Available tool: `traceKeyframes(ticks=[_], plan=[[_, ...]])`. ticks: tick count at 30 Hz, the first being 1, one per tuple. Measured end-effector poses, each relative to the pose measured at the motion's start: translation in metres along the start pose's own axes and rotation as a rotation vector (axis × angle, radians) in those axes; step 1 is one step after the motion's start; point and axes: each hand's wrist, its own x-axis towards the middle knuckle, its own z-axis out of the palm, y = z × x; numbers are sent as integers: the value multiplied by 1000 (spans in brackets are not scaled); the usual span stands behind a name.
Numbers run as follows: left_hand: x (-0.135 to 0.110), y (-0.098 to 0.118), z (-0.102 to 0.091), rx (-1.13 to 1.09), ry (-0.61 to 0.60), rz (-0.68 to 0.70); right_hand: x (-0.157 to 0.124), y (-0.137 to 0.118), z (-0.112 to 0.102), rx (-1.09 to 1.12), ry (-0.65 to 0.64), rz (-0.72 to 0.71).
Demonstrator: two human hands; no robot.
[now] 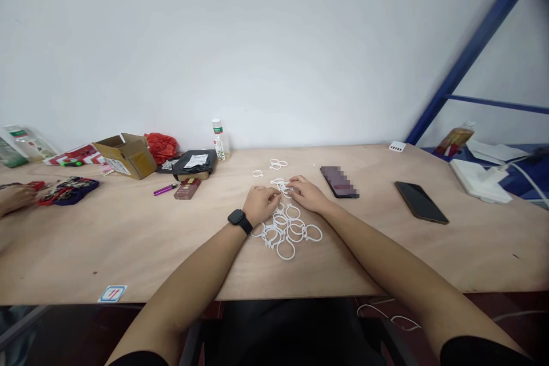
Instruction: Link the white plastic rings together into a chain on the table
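Note:
A loose pile of white plastic rings [285, 250], each with a small clip-like joint, lies on the table in front of me. My left hand [260, 204], with a black watch [240, 220] on its wrist, is closed in a pinch at the pile's far end. Opposite it, my right hand [307, 193] has its fingertips closed on a white ring [281, 185] between the two hands. The fingers partly hide that ring. Beyond my hands lie several more white rings [278, 164], one of them a little apart to the left.
Two phones [340, 182] [420, 202] lie to the right, near a white power strip [480, 181]. On the left are a small maroon box [187, 189], a purple pen-like stick [165, 189], a black package [195, 163], a bottle [218, 140] and an open carton [128, 157]. Another person's hand [17, 199] is at far left.

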Motion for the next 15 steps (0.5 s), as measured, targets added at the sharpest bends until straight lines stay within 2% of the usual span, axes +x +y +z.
traceKeyframes(ticks=[4,7,10,15], plan=[[0,-6,2,-39,37,-7,0,1,0,48,25,11],[0,-9,4,-63,87,-6,-1,-1,-4,81,91,-11],[0,-10,5,-100,127,-21,-2,-10,-8,101,127,-113],[1,-11,5,-208,192,-34,-3,-27,-9,155,56,-286]])
